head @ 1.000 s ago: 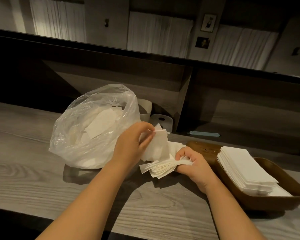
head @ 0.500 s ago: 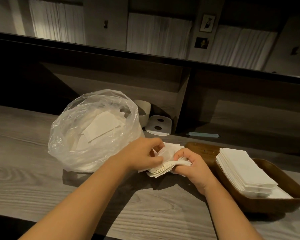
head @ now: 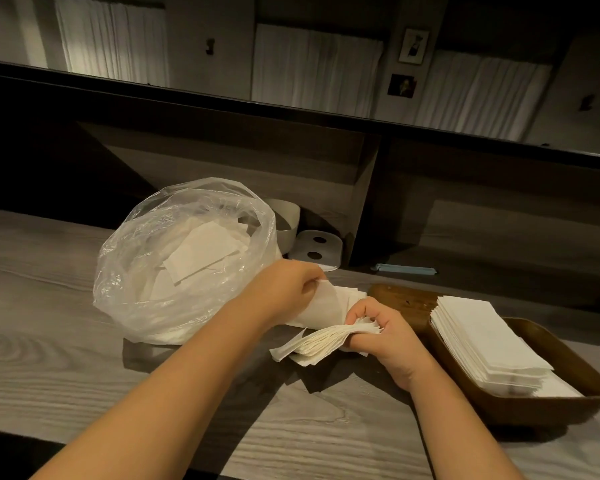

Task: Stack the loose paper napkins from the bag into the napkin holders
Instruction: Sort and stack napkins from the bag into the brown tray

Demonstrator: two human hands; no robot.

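Note:
A clear plastic bag (head: 146, 271) with loose white napkins inside stands on the counter at the left. My right hand (head: 383, 336) grips a fanned bundle of napkins (head: 321, 342) just above the counter. My left hand (head: 288, 292) pinches a single white napkin (head: 324, 306) right behind that bundle. To the right lies a brown wooden napkin holder (head: 568, 400) with a neat pile of white napkins (head: 482, 337) in it.
A white cup (head: 288, 220) and a white lid with two holes (head: 317, 249) stand behind the bag in a shelf niche. A light blue flat item (head: 404, 269) lies on the ledge further right. The grey wood-grain counter (head: 49, 341) runs left and toward me.
My left hand laid one napkin down onto the bundle, then lifted away holding another napkin from behind it. My right hand stayed in place with the bundle.

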